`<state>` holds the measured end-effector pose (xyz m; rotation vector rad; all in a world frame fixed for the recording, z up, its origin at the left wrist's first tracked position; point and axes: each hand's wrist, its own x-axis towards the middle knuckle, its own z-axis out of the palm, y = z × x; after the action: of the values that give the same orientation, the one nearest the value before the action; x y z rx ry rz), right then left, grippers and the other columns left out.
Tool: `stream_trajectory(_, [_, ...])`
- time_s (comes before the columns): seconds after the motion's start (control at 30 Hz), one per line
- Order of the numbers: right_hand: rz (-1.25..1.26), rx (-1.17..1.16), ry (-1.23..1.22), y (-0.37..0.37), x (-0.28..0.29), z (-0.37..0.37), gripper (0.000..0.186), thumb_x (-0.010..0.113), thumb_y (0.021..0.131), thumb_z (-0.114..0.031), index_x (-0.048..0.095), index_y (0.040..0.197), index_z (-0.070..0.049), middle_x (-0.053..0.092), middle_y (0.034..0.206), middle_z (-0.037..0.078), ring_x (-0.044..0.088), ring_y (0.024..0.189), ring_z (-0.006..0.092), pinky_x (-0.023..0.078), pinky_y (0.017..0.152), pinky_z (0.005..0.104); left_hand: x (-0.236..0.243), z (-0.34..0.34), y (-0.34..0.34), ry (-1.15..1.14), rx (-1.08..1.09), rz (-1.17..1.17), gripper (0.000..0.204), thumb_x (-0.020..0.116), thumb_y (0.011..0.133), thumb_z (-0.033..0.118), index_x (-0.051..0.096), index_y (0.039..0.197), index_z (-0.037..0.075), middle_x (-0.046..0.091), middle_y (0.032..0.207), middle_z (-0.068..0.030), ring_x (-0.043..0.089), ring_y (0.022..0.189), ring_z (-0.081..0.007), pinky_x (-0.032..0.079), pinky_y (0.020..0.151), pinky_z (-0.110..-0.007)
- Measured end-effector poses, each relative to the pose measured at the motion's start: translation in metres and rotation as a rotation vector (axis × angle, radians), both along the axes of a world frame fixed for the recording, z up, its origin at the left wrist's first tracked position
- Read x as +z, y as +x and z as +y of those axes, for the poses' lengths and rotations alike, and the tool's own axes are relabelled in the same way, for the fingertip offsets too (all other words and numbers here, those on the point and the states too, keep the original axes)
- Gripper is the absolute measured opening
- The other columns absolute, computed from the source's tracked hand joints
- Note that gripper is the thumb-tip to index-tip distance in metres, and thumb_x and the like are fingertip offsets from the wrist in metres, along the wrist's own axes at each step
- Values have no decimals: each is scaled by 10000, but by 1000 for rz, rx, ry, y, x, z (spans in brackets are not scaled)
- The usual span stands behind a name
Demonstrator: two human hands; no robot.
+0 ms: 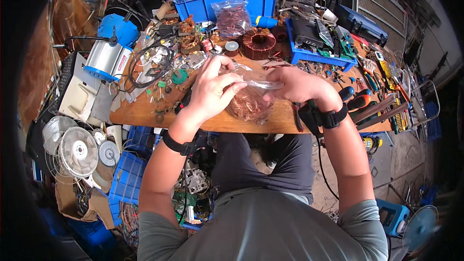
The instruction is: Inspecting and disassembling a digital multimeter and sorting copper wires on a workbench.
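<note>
A clear plastic bag [250,108] with fine copper wire inside sits near the front edge of the wooden bench, in front of my body. My left hand [212,89] pinches the bag's upper edge between thumb and fingers. At the other side of the mouth, my right hand [300,85] has its fingers closed on the plastic, which is drawn taut between both hands. Some thin reddish wire shows by the right knuckles; whether the hand holds it I cannot tell. Just beyond the bag stand a copper-wound ring coil [259,43] and a small spool [232,47].
A blue crate [227,1] stands at the back, with a bag of dark red wire [232,19] before it. To the right are a blue tray [321,57] of electronics, pliers and screwdrivers [360,99]. A black cable coil [151,67] and small scrap lie left.
</note>
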<state>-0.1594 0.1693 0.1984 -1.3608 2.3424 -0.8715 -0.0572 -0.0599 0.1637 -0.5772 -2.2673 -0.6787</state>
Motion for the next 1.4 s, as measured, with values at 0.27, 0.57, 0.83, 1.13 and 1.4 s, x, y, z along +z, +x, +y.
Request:
stream_trajectory(0.27, [186,-63,-159,0,9,-3,144,735,749,-113,712,848,-10,686,796,163,674,737,326,520,678,384,-5,-28,-16,141,-74,-144,167,744,820,205,700,867,51,537,1266,-112,584,1107,-292,481,904,-393])
stream_trajectory(0.57, [272,-392,-300,2,10,-9,153,735,794,-113,704,867,18,694,837,139,679,767,271,521,693,347,12,-48,-33,129,-103,-218,133,681,845,128,711,885,5,697,830,-122,678,756,-291,526,703,-361])
stream_trajectory(0.83, [-15,-537,-700,33,1,27,71,634,848,28,599,905,4,589,983,56,554,843,120,454,737,244,66,-55,-71,147,-64,-180,65,636,859,25,673,827,-17,684,777,-99,659,738,-159,524,682,-317])
stream_trajectory(1.13, [-98,-455,-585,52,-42,39,82,662,834,21,649,909,-10,600,1015,85,580,869,151,468,703,250,180,-183,-198,349,189,-108,214,649,921,246,731,937,49,686,753,2,606,668,-85,491,619,-271])
stream_trajectory(1.4, [-243,-498,-406,58,-65,36,147,688,825,-33,667,970,-25,612,1050,114,608,950,230,482,757,301,78,-267,-271,2,819,-152,242,607,833,200,733,1000,79,698,999,-207,668,954,-385,530,879,-419])
